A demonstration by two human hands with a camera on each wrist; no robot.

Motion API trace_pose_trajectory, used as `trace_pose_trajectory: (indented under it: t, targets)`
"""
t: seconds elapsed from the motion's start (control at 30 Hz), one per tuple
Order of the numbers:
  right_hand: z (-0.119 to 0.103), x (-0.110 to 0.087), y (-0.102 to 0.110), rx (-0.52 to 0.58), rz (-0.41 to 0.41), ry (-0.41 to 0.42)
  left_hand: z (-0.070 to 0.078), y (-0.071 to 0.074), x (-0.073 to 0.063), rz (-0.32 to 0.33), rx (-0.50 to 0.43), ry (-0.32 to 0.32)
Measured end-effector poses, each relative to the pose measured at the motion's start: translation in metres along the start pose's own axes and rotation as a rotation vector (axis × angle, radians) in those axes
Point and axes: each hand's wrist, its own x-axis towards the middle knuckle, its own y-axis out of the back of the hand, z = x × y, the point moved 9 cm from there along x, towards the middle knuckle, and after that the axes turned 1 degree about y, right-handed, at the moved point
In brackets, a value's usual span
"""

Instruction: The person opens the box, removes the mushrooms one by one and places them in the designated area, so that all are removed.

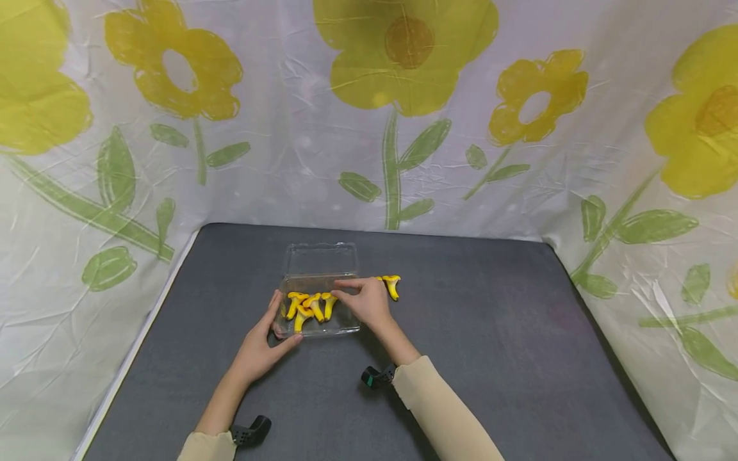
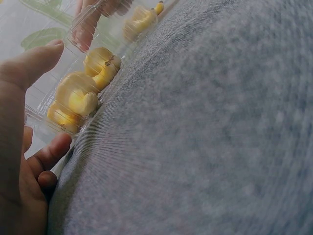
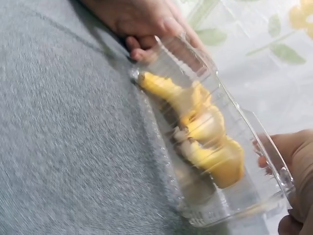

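Observation:
A clear plastic clamshell container sits on the dark table with its lid folded back. Inside lie several yellow chanterelle mushrooms, also visible through the wall as mushrooms in the right wrist view. My left hand grips the container's left end, thumb at the front edge and fingers along the side. Over the container's right part is my right hand, fingertips close to the rightmost mushroom; no mushroom shows between its fingers in the right wrist view.
More chanterelles lie on the table just right of the container, partly hidden behind my right hand. The grey table ends at a flower-printed curtain at the back and sides.

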Motion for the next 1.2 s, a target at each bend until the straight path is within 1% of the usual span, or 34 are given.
trace_pose_trajectory:
  t: [0.07,0.13,0.3,0.6,0.73,0.87,1.2]
  targets:
    - [0.001,0.002,-0.002,-0.049,-0.037,0.005,0.0,0.0,0.0,-0.001,0.001,0.0]
    - [0.003,0.002,-0.003,-0.083,-0.069,-0.01,0.0,0.0,0.0,-0.002,0.0,0.002]
    - [0.005,0.004,-0.006,-0.158,-0.12,-0.041,0.0,0.0,0.001,-0.001,0.007,0.003]
    - [0.001,0.009,-0.013,-0.381,-0.198,-0.065,-0.001,0.0,0.001,-0.004,0.011,0.003]
    - [-0.002,0.009,-0.013,-0.462,-0.186,-0.037,-0.001,0.0,0.001,-0.001,0.017,0.005]
    - [-0.008,0.008,-0.011,-0.505,-0.154,-0.002,-0.002,0.0,0.001,0.0,0.022,0.004]
    - [-0.013,0.005,-0.008,-0.511,-0.113,0.039,-0.002,-0.001,0.002,0.003,0.026,0.011]
